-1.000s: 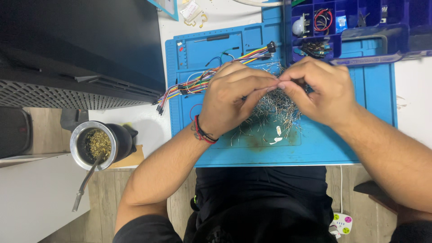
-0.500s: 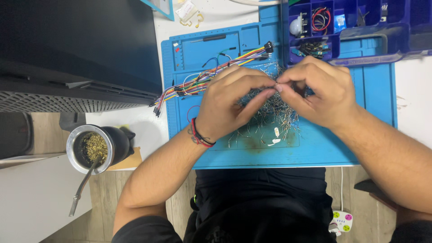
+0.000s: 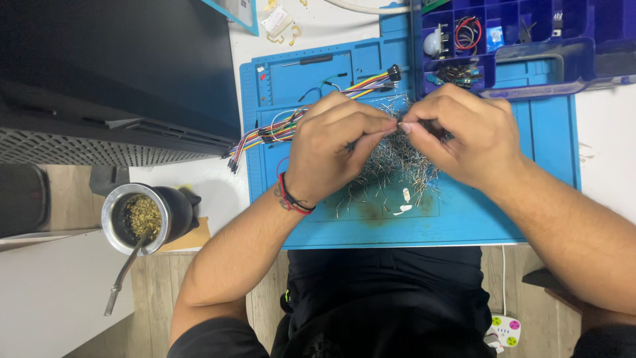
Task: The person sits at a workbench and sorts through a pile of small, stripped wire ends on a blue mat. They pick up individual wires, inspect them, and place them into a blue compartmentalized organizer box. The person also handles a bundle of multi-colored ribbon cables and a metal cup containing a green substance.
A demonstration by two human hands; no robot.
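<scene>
1. Since the earlier frames both hands have stayed together over the pile; only the view has drifted slightly, and the fingertips remain pressed tip to tip.
2. Blue work mat point(image 3: 543, 199) lies on the white desk point(image 3: 609, 146), its near edge at the person's torso.
3. Dark monitor point(image 3: 112, 73) fills the upper left; a blue compartment box point(image 3: 530, 46) of small parts sits at the mat's far right corner.
4. Left hand point(image 3: 334, 152), red-and-black band at the wrist, fingers curled in a narrow pinch.
5. Right hand point(image 3: 464, 136), likewise pinched narrow, meeting the left.
6. Metal cup point(image 3: 142, 215) of green herb with a straw stands at left, well apart from the mat.
7. Ribbon of coloured jumper wires point(image 3: 265, 132) runs across the mat behind the left hand.
8. Pile of thin metal pins point(image 3: 397, 169) lies mid-mat beneath both hands.
9. One small pin point(image 3: 399, 123) is held between the two pinches, just above the pile.
</scene>
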